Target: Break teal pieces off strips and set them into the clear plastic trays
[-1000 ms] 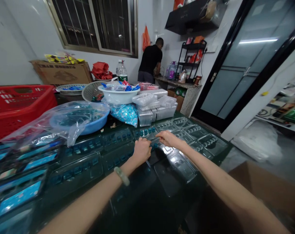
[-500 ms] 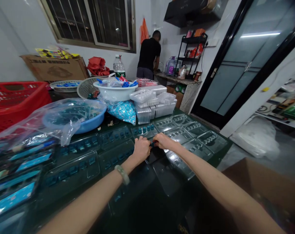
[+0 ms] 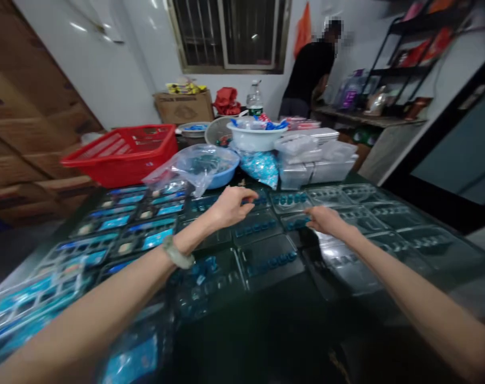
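My left hand (image 3: pixel 235 205) hangs over the clear plastic trays in the middle of the table, thumb and fingers apart, with nothing visible between them. My right hand (image 3: pixel 325 220) is closed, its fingertips pinched at a tray (image 3: pixel 292 223) that has small teal pieces in its row of slots. Whatever those fingers hold is too small to make out. Behind it lies another tray with teal pieces (image 3: pixel 290 199). Nearer me, one more tray (image 3: pixel 268 255) carries a row of teal pieces. Clear trays without teal pieces (image 3: pixel 400 210) spread to the right.
Filled blue packs (image 3: pixel 158 238) cover the left side. At the back stand a red basket (image 3: pixel 134 160), a blue basin (image 3: pixel 226 173) with plastic film, a white basin (image 3: pixel 258 140), a blue patterned bag (image 3: pixel 262 168) and stacked clear trays (image 3: pixel 318 168). A person (image 3: pixel 309 74) stands beyond.
The view has swung left. My hands, close together before, are now apart: the left has lifted away and opened, while the right stays low at a tray.
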`<action>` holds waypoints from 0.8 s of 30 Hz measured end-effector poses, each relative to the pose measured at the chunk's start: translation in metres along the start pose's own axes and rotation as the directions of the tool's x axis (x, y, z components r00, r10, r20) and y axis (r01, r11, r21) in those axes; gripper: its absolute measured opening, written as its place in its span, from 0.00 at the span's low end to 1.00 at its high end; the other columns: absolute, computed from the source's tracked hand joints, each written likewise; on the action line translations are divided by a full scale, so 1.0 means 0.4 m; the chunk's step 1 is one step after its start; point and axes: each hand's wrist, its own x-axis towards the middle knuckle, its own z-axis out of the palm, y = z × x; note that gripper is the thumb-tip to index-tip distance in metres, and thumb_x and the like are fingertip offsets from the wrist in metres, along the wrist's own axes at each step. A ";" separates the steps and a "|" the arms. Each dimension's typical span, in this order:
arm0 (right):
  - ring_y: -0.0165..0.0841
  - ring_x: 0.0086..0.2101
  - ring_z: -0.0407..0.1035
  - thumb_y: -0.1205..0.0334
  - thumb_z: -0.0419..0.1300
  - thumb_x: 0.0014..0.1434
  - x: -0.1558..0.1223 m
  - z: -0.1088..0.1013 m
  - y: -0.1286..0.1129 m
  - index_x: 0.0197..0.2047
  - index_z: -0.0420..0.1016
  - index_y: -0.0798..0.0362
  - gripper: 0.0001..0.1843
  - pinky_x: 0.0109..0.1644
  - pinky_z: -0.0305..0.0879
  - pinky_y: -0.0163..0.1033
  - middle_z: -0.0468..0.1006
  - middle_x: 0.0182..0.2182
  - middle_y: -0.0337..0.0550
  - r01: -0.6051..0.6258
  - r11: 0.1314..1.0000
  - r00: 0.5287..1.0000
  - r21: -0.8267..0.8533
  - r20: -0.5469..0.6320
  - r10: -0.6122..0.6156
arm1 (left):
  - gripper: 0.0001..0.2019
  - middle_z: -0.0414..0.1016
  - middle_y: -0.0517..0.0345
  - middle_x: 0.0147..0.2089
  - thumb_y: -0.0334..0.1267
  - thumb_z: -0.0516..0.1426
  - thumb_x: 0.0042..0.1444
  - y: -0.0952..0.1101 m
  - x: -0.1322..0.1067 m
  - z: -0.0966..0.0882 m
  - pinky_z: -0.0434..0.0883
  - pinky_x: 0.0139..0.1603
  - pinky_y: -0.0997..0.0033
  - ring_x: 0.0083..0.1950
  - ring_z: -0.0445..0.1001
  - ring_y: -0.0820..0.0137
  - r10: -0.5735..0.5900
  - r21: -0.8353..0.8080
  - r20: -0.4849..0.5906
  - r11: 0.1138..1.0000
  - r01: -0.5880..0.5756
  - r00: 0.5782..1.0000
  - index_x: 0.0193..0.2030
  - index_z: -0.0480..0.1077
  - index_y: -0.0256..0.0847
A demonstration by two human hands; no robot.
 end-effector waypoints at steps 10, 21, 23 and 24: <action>0.28 0.28 0.67 0.60 0.54 0.54 -0.127 -0.020 -0.349 0.45 0.69 0.50 0.14 0.33 0.59 0.32 0.75 0.28 0.38 0.345 0.807 0.938 0.480 -0.196 -0.285 | 0.13 0.74 0.55 0.41 0.37 0.52 0.51 -0.155 -0.339 0.067 0.64 0.42 0.71 0.43 0.70 0.66 -0.154 0.065 0.185 0.987 0.144 0.971 0.43 0.70 0.44; 0.29 0.30 0.65 0.66 0.55 0.52 -0.131 0.038 -0.533 0.42 0.71 0.51 0.12 0.35 0.59 0.34 0.73 0.31 0.40 0.349 0.692 0.937 0.633 -0.210 -0.280 | 0.06 0.71 0.54 0.33 0.37 0.56 0.46 -0.132 -0.299 0.120 0.64 0.38 0.67 0.39 0.68 0.64 -0.272 0.043 0.060 0.962 0.269 0.961 0.31 0.71 0.40; 0.29 0.30 0.65 0.66 0.56 0.52 -0.135 0.036 -0.535 0.44 0.69 0.51 0.14 0.35 0.60 0.34 0.73 0.32 0.40 0.336 0.647 0.942 0.684 -0.242 -0.233 | 0.07 0.71 0.57 0.32 0.39 0.54 0.50 -0.137 -0.304 0.105 0.64 0.36 0.70 0.36 0.68 0.67 -0.234 -0.042 0.058 0.971 0.236 0.971 0.32 0.70 0.39; 0.29 0.30 0.65 0.66 0.56 0.51 -0.137 0.035 -0.539 0.45 0.69 0.51 0.15 0.34 0.61 0.34 0.73 0.32 0.40 0.334 0.613 0.943 0.716 -0.259 -0.210 | 0.08 0.71 0.58 0.31 0.40 0.52 0.51 -0.138 -0.306 0.096 0.65 0.35 0.72 0.34 0.68 0.69 -0.213 -0.086 0.062 0.972 0.218 0.975 0.32 0.70 0.39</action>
